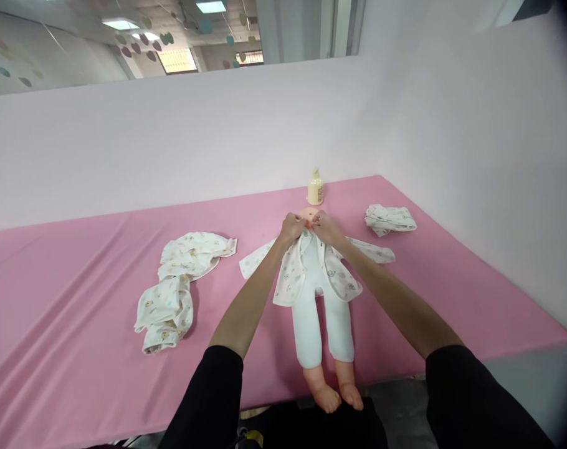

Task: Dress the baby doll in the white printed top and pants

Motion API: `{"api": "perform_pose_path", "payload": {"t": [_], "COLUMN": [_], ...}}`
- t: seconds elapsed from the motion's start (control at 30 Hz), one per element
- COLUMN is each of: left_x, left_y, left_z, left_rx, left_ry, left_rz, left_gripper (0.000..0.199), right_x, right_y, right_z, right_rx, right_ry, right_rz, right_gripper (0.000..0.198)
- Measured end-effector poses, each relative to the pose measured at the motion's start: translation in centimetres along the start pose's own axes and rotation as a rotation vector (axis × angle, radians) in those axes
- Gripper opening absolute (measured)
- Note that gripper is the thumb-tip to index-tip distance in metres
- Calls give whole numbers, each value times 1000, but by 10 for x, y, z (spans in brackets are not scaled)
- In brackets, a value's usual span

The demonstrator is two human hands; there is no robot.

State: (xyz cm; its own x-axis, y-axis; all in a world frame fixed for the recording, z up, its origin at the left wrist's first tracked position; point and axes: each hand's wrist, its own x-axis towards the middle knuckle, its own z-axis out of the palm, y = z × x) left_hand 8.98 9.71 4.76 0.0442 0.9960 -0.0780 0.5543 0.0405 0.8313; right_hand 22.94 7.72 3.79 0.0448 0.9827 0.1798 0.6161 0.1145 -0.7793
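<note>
A baby doll [314,274] with a white cloth body lies on its back, feet toward me at the table's front edge. It wears a white patterned baby jacket [290,277], hanging apart down the front, with both sleeves spread sideways. At the doll's neck, my left hand [293,227] has its fingers closed on the left side of the jacket's collar. My right hand [326,228] pinches the collar's other side, close by. Both hands partly cover the doll's head and chin.
A pink cloth covers the table [91,274]. Crumpled patterned baby clothes [171,305] lie at left, and a folded patterned garment [390,219] lies at right. Beyond the doll's head stands a cream pump bottle [316,189]. White walls border the back and right, with a mirror [209,37] above.
</note>
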Motion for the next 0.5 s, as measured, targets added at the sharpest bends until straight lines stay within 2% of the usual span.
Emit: {"api": "perform_pose_path", "payload": {"t": [0.13, 0.23, 0.3, 0.4, 0.5], "left_x": [-35, -82, -116, -152, -160], "left_y": [-1, -11, -20, -30, -29], "left_z": [-11, -21, -24, -21, -14], "left_rx": [149, 429, 527, 625, 583], "left_ry": [-4, -15, -51, -78, -108], "left_rz": [84, 173, 162, 178, 238], "left_gripper": [29, 37, 44, 40, 41], "right_x": [-25, -61, -85, -110, -117], "right_y": [-1, -2, -3, -5, -10], "right_z": [-15, -30, -35, -30, -18], "right_rx": [-57, -128, -143, -121, -128], "right_ry": [-18, -31, -74, -155, -168], "right_rz": [-14, 1, 30, 17, -71], "right_gripper": [24, 37, 48, 54, 52]}}
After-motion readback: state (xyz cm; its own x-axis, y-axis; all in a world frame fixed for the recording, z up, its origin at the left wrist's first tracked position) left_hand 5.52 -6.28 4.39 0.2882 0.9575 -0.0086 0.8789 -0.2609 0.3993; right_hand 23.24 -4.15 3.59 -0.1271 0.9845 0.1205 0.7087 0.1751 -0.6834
